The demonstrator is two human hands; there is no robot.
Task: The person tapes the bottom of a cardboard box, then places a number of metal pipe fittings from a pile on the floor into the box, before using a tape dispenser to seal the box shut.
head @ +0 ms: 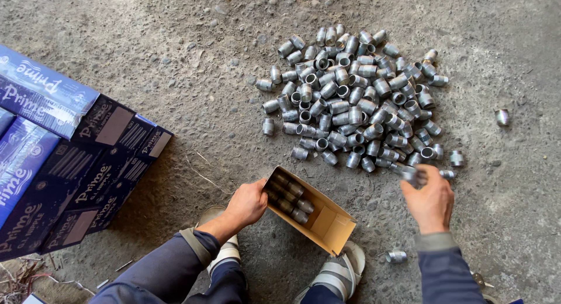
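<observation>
Rough concrete floor [175,58] under heaped metal nipples [350,99], open carton [327,222], stacked blue boxes [52,158].

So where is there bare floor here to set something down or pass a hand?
Bare concrete floor lies between the stacked blue boxes and the pile of metal fittings, and again right of the pile, apart from a few strays. It is crowded near the right hand at the pile's edge, and where the left hand holds the open cardboard box.

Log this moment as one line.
left hand: holds cardboard box | right hand: grasping pipe nipples at pile
</observation>
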